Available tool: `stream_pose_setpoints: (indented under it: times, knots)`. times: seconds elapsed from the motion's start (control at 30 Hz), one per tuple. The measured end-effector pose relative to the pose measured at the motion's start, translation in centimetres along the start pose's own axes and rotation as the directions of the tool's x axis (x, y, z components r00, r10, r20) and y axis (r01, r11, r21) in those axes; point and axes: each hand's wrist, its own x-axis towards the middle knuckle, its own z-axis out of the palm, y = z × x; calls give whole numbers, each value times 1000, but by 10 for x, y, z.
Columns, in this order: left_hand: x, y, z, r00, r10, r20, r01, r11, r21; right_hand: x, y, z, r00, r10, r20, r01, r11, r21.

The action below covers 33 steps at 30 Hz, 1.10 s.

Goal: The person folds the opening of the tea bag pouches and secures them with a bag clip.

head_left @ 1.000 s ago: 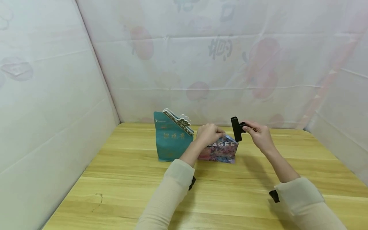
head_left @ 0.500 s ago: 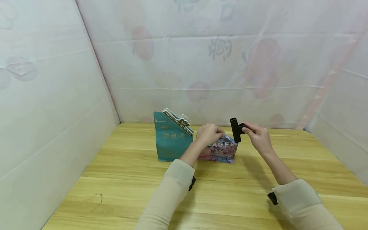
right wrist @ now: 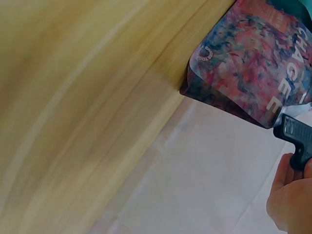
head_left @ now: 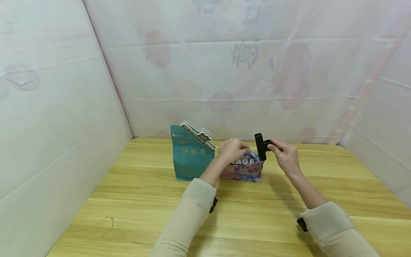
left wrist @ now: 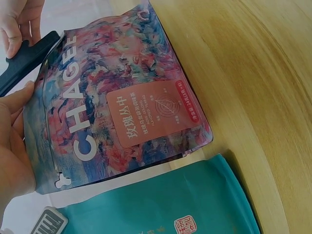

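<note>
A floral pink-and-blue tea bag [head_left: 245,169] lettered CHAGEE stands on the table with its top folded over. My left hand [head_left: 232,150] pinches that folded top edge, its fingers partly hidden behind the bag in the left wrist view. In my right hand [head_left: 285,154] is a black bag clip [head_left: 260,147], pinched by its handle. The clip's long bar stands nearly upright at the bag's top right corner. In the right wrist view the end of the clip [left wrist: 31,58] overlaps the folded edge near the last letter.
Left of the floral bag stands a teal bag [head_left: 191,160] with a white-and-black decorated clip [head_left: 199,136] slanted across its top right corner. All rests on a light wooden table [head_left: 144,214]. Pale printed cloth [head_left: 192,82] hangs behind and at both sides.
My right hand has moved slightly left and down with the black clip, bringing it over the floral bag's right corner. My left hand keeps its hold on the folded top.
</note>
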Motion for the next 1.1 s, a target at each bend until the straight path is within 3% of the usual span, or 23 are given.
stream_pose_setpoints:
  times: [0.27,0.37,0.67,0.83,1.0,1.1]
  knots:
    - [0,-1,0,1000,12,6,-11,1000,-21,-6,-31,1,999,-42,3,42,999,-10]
    - [0,-1,0,1000,16,15,-15,999,-39,-7,-33,1,998,-55,1,55,998,-18]
    - [2,-3,0,999,22,24,-20,999,-46,-8,4,6,997,-77,-16,76,996,-42]
    - [3,-3,0,999,19,30,-18,999,-52,-11,6,8,993,-114,-22,113,992,-55]
    - [2,-2,0,999,16,28,-15,999,-49,-11,4,6,998,-51,-20,50,996,-69]
    - [2,-2,-1,999,13,33,-12,999,-43,-10,4,5,997,-78,21,80,993,-87]
